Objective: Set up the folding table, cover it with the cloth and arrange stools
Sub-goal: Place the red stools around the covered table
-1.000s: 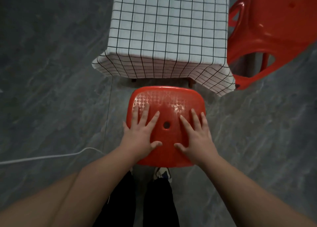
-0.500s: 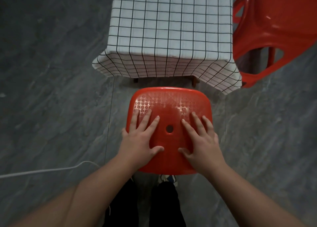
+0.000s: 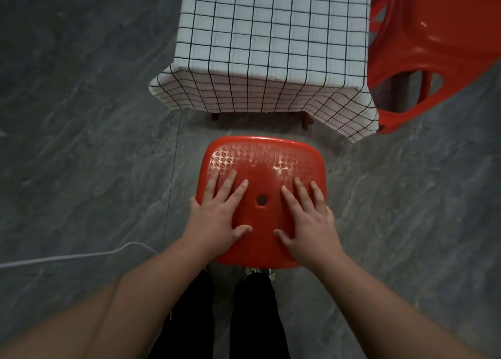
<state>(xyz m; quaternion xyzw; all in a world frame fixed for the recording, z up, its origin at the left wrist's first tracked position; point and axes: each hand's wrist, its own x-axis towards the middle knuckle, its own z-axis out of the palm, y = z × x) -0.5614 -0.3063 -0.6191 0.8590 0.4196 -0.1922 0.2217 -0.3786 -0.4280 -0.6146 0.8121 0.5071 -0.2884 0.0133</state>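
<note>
A small table stands ahead of me, covered by a white cloth with a black grid (image 3: 271, 41); two brown leg ends show under its near hem. Just in front of it stands a red plastic stool (image 3: 264, 166) with a hole in the middle of its seat. My left hand (image 3: 219, 220) lies flat on the seat's left half, fingers spread. My right hand (image 3: 306, 220) lies flat on the right half, fingers spread too. Neither hand grips anything. A second red stool (image 3: 433, 44) stands at the table's right side.
The floor is dark grey stone tile (image 3: 81, 114). A white cable (image 3: 67, 257) runs across it from the left edge towards my legs. My black trousers (image 3: 222, 318) and a shoe tip show below the near stool.
The near stool and both hands sit slightly lower and further right in view than a second ago; the gap to the table's hem looks a little wider. Hands stay flat on the seat.
</note>
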